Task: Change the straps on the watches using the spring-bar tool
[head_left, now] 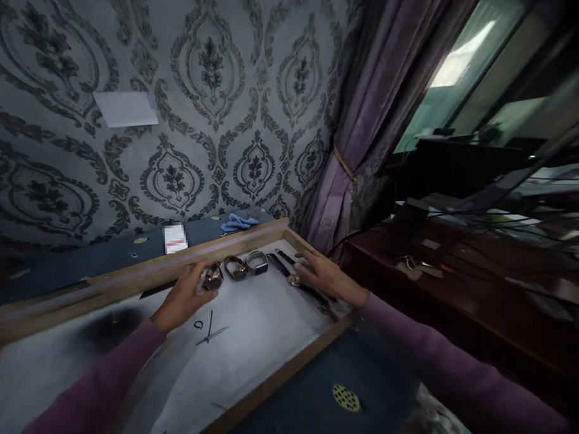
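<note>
Shows a wood-rimmed tray [276, 378] with a white liner [269, 319], bearing watches in a row toward the far right. From left to right in the row: first bronze watch [213, 278], second bronze watch [235, 268] and silver watch [257, 263], all on curled bands; then gold-cased watch [294, 280], stretched out on a dark band toward the near right. Just beyond the last, a dark strap [285, 257], partly hidden by right hand.

At left, left hand [185, 298] with thumb and fingers on either side of first bronze watch; impossible to tell whether clamped on it. At right, right hand [333, 277] with thumb and fingers apart, just above and beside gold-cased watch; contact unclear. Both sleeves purple.

On the liner, nearer than the row: tweezers [217, 334], crossed with a thin black strip [210, 321], and a small black loop [198, 324] just to the left. Beyond the far rim, on a dark blue surface [105, 252]: white slip [175, 241], partly pixelated, and blue cloth [240, 222]. Behind, patterned wall [215, 128] with a pale sheet [127, 110]; at right, tied purple curtain [362, 113] and cluttered reddish table [468, 299].
</note>
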{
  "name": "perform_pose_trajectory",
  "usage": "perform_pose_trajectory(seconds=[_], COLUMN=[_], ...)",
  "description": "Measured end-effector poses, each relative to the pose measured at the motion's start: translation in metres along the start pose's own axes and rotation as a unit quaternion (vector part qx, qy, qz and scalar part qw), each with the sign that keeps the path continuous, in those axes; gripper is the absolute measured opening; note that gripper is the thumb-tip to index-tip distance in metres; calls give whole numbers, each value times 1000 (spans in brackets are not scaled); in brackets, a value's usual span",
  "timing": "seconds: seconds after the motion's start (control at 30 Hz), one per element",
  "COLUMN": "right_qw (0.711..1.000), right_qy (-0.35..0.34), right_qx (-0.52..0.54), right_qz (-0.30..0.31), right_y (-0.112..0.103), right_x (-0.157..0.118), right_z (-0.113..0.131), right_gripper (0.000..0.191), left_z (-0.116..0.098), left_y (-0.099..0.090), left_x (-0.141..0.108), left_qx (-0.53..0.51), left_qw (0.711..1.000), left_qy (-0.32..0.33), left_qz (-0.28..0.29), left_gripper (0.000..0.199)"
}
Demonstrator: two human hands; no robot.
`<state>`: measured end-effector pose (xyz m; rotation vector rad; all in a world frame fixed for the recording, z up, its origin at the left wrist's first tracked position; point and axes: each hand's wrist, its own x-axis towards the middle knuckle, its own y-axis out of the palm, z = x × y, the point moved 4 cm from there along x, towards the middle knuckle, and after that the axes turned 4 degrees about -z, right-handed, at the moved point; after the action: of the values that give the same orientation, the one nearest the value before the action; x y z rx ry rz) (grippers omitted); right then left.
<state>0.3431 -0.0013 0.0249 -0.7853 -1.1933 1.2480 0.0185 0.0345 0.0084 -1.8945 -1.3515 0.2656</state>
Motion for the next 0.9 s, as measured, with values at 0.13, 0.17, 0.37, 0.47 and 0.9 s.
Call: perform_pose_trajectory(seconds=[0.13,0.17,0.37,0.47,0.9], right_qw=[999,998,995,994,997], right_qy=[12,14,-6,-12,-19], right_qx=[-11,-15,-45,-57,-28], right_qz=[42,51,88,94,64], right_y=[9,11,16,17,38], right_x=[-7,-7,-5,-4,16], right_z=[2,4,18,23,42], right_gripper=[44,47,56,49,59], left_z=[-7,-8,-15,-21,-43], left_y=[10,11,20,28,57], left_x=[4,5,17,23,34], left_qx=[59,75,141,174,217], left_qw=[998,997,989,984,975], left_qy=[3,-3,-9,-7,44], left_qz=[16,21,33,26,-2], left_gripper=[59,62,63,57,20])
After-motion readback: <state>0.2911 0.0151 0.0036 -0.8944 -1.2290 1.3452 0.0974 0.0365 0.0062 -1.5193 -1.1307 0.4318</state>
